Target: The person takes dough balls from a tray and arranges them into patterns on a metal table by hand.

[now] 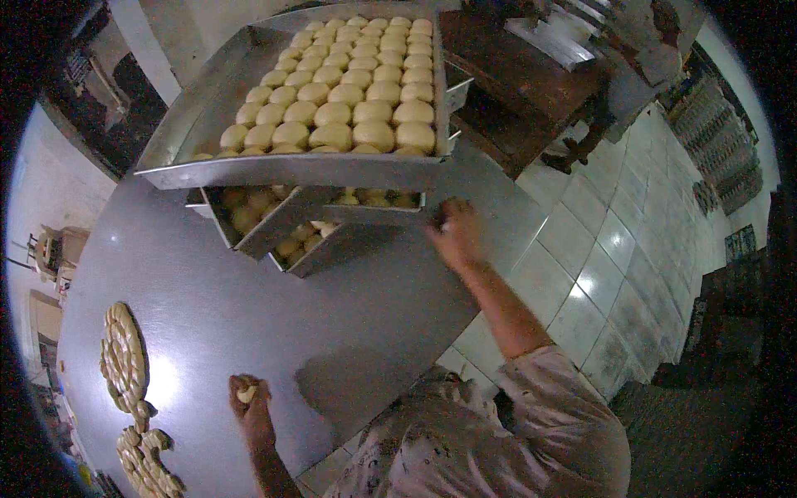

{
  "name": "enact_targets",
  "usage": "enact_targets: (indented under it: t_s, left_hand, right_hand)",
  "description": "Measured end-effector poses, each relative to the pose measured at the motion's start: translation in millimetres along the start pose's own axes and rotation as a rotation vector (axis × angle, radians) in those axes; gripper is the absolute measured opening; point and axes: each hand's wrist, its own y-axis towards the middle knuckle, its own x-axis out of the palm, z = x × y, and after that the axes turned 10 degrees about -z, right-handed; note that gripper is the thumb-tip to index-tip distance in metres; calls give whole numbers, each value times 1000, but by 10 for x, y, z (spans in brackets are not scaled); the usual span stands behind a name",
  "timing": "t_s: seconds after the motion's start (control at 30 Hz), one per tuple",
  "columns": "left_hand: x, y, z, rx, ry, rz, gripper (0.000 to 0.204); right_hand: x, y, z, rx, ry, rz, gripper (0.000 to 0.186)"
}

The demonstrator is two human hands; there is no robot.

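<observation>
My left hand is low over the grey metal table, its fingers curled round a small pale piece of dough. Farther off, by the table's right edge, my right hand is slightly blurred with its fingers bent in. A small pale spot shows at those fingers, too unclear to name. Beyond both hands stands a large metal tray with rows of round dough balls. At the left lie a coiled strand of lumpy dough and a shorter curved dough strand.
Crossed smaller trays holding dough balls sit under the large tray. A brown wooden table with a metal sheet stands at the back right, another person beside it. White floor tiles run along the right.
</observation>
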Motion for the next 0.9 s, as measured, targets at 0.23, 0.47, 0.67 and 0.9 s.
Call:
enact_targets:
  t_s: [0.23, 0.47, 0.67, 0.9]
  left_hand:
    - [32, 131, -168, -108, 130, 44, 31]
    - [595, 241, 166, -78, -4, 75, 27]
    - [103, -122, -89, 20, 26, 316, 25]
    - [468, -181, 30, 17, 49, 252, 22]
  right_hand:
    - [-305, -146, 313, -354, -50, -115, 25]
    - [-707, -300, 440, -375, -70, -324, 32]
    - [-1932, 743, -462, -242, 701, -296, 35]
    - [-1967, 1655, -2945, -1198, 588, 142, 31]
